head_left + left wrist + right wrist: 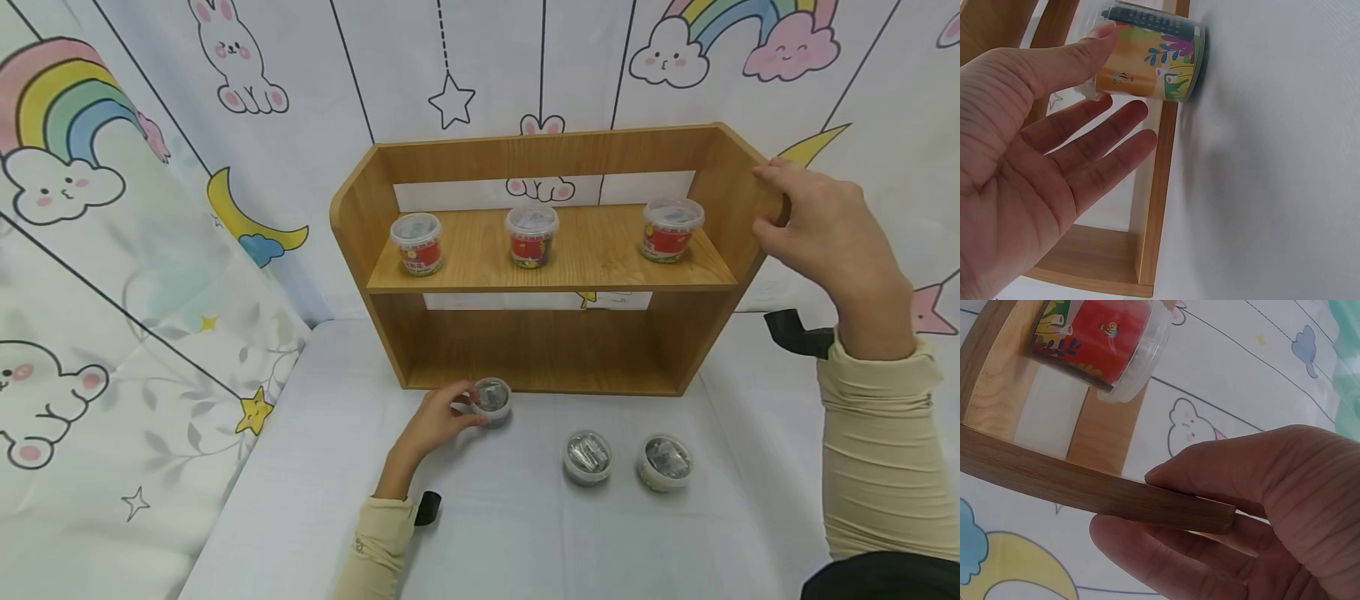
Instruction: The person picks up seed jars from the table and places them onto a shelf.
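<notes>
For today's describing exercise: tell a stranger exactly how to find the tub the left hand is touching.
Start at the wooden shelf on the white table. Just in front of its bottom left corner stands a small clear tub, with the left hand at its side. Unlike the two tubs further right, it sits against the shelf; its label is yellow-orange, not red.

Labels on shelf cups (532, 236) unreadable
</notes>
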Motion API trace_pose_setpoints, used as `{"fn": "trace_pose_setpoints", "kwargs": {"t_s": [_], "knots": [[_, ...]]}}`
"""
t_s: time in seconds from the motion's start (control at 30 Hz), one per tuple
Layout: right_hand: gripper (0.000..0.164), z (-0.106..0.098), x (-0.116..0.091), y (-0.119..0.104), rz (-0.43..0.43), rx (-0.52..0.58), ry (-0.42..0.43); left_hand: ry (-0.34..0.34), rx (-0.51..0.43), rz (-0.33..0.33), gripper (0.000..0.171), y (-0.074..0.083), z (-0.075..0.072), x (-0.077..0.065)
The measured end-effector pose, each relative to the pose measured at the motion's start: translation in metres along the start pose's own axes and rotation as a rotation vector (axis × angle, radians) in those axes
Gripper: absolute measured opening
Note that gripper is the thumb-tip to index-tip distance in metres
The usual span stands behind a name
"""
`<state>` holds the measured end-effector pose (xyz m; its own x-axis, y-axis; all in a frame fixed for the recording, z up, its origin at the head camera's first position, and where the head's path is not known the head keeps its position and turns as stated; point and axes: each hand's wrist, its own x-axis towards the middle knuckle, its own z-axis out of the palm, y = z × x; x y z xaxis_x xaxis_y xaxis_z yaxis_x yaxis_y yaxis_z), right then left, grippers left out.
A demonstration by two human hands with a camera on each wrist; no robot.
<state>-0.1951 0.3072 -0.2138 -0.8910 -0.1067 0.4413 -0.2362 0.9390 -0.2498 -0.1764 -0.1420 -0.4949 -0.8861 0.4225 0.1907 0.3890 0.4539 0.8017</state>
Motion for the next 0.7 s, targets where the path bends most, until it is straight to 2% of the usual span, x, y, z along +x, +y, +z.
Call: {"fn": "trace_pose_setpoints", "kwargs": {"t_s": [0.3,0.53,0.7], "knots": [[0.053,0.000,0.001,-0.001,0.005,-0.008,0.006,0.048,0.041,-0.023,0.039,0.001,-0.006,-0.004],[0.054,0.000,0.000,-0.002,0.006,-0.009,0.007,0.075,0.047,-0.005,0.041,0.000,-0.014,-0.006],[0.054,0.000,0.000,-0.001,0.005,-0.011,0.007,0.121,0.053,-0.002,0.044,-0.002,-0.021,-0.007]]}}
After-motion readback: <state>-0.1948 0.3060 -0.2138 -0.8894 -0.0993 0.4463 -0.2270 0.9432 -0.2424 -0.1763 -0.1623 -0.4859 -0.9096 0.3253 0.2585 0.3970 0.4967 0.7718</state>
